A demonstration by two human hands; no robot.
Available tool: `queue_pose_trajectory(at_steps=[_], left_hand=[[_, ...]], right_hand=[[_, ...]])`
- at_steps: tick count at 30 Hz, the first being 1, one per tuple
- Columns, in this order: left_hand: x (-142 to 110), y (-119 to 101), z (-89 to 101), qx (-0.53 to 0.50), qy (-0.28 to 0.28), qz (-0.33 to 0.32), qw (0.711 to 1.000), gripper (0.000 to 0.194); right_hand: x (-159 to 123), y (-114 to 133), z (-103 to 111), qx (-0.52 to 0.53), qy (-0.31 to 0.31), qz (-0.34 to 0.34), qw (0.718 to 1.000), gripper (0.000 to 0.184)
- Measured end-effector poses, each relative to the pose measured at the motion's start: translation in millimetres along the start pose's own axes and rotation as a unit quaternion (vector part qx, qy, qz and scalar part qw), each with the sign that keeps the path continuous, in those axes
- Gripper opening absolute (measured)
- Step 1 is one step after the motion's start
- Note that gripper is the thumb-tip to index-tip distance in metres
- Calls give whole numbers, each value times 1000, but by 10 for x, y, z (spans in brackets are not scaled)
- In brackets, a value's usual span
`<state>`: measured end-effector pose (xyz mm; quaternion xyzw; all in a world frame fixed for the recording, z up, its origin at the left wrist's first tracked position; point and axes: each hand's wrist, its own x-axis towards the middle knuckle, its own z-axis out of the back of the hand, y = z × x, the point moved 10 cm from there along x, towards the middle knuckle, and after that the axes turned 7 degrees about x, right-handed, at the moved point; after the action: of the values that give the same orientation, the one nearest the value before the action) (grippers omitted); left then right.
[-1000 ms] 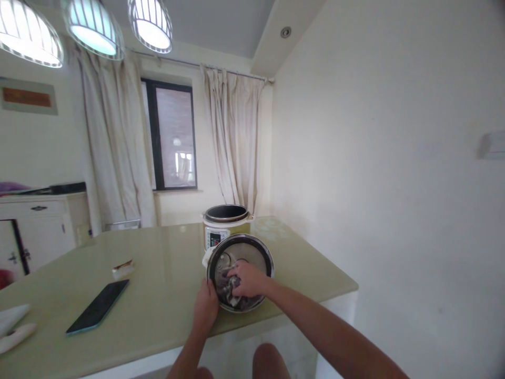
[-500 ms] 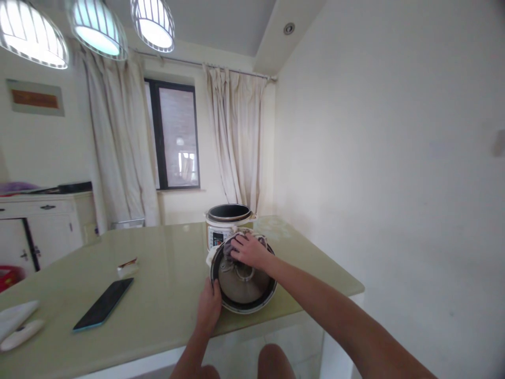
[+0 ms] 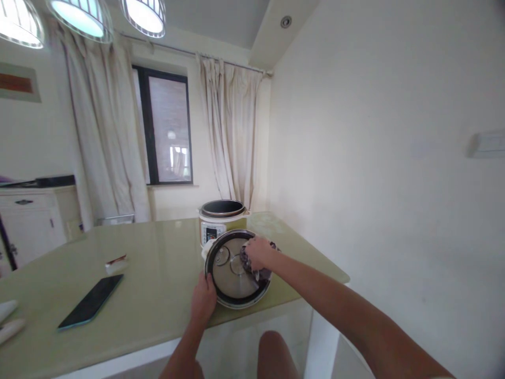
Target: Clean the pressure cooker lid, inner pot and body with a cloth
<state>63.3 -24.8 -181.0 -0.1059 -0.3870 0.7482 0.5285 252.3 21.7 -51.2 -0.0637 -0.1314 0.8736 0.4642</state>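
A round pressure cooker lid (image 3: 234, 281) stands tilted at the table's front edge, its metal underside and dark sealing ring facing me. My left hand (image 3: 204, 297) grips the lid's left rim. On the right part of the underside, my right hand (image 3: 259, 253) is closed round a dark patterned cloth (image 3: 263, 273) and presses it against the metal near the ring. Right behind the lid sits the electric pressure cooker (image 3: 223, 213), uncovered, with its dark inner pot showing. The lid hides the lower part of the cooker's front.
A dark tablet-like slab (image 3: 91, 302) lies on the green table (image 3: 153, 273) to the left. Beyond it is a small white packet (image 3: 116, 264). White objects (image 3: 10, 330) lie at the far left edge. A wall (image 3: 374, 158) rises to the right.
My right hand has moved the cloth from the lid's top across to its right side, uncovering the round fitting at upper left. My left hand keeps its hold. The view has shifted right.
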Motion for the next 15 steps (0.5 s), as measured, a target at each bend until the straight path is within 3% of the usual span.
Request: queue_pose_trajectory(at_steps=[3, 7, 12, 15], left_hand=[[-13, -19, 15, 1, 3, 1, 1000, 36], [-13, -25, 19, 4, 8, 5, 1000, 34], [-20, 3, 20, 10, 12, 3, 1000, 31], [-19, 16, 27, 14, 7, 3, 1000, 31]], right_hand=[[-113, 211, -168, 50, 65, 83, 993, 51], [-152, 684, -236, 142, 9, 201, 969, 55], [8, 957, -198, 203, -128, 147, 960, 44], [48, 956, -187, 192, -113, 130, 966, 44]])
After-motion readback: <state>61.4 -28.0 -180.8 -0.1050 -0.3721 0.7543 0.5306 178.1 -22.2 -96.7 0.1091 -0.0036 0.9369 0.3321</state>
